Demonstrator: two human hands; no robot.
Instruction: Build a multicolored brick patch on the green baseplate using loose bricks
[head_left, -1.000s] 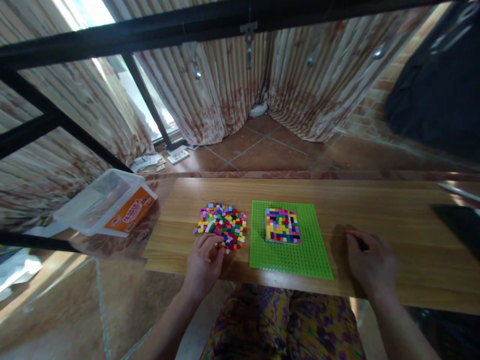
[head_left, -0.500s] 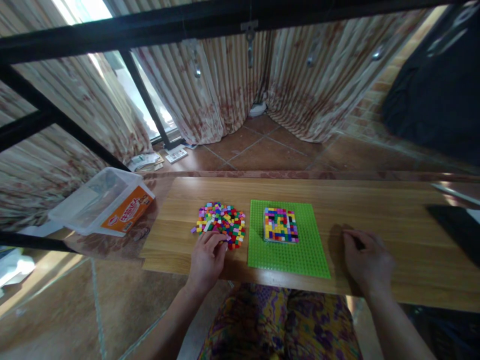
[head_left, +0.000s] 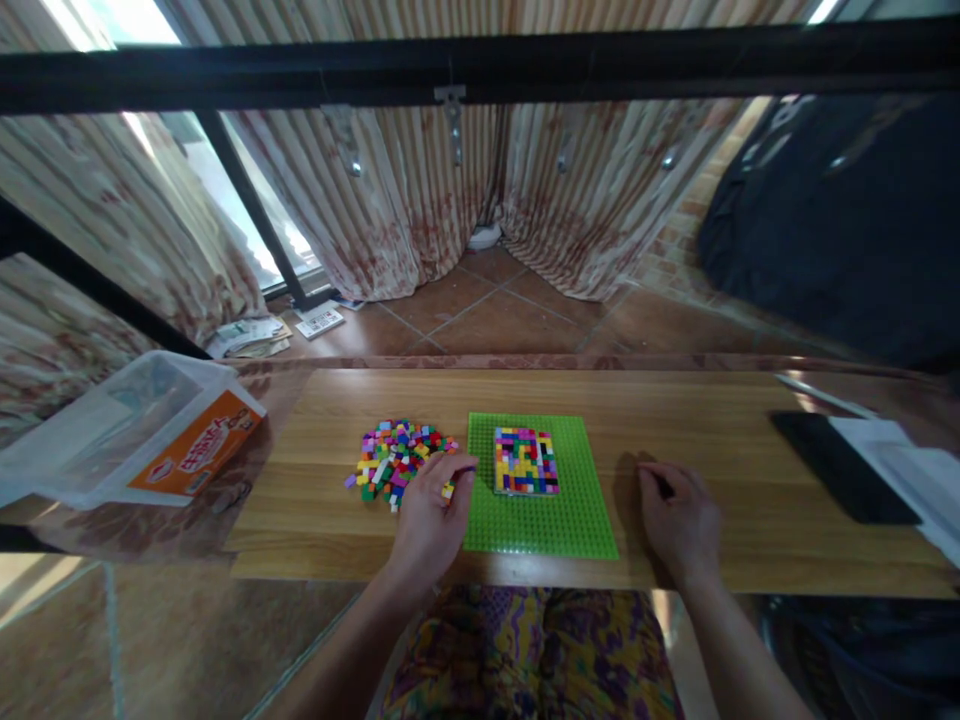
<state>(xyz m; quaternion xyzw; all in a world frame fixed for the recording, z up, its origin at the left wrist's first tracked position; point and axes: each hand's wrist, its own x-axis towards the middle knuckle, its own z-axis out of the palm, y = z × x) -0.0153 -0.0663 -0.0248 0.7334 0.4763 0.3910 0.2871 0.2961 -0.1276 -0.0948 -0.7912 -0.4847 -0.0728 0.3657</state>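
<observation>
My left hand (head_left: 435,505) pinches a small purple toy brick (head_left: 472,466) between thumb and fingers, just over the left edge of the green baseplate (head_left: 577,520). On that baseplate sits a square block of many-coloured bricks (head_left: 525,462), a little right of my left fingertips and not touched by them. A heap of loose small bricks (head_left: 386,465) lies left of the baseplate, partly covered by my left hand. My right hand (head_left: 681,515) rests on the table right of the baseplate, its fingers curled in and nothing visible in them.
The wooden table (head_left: 300,520) carries all this. At its right end lie a dark flat pad (head_left: 840,470) and white papers (head_left: 900,480). Left of the table stands a clear plastic bin (head_left: 187,420) with an orange label. A black metal bar (head_left: 525,65) crosses above.
My left hand has moved right from the brick heap to the baseplate's edge, carrying the purple brick. My right hand keeps its place on the table. The whole view has turned a little to the right.
</observation>
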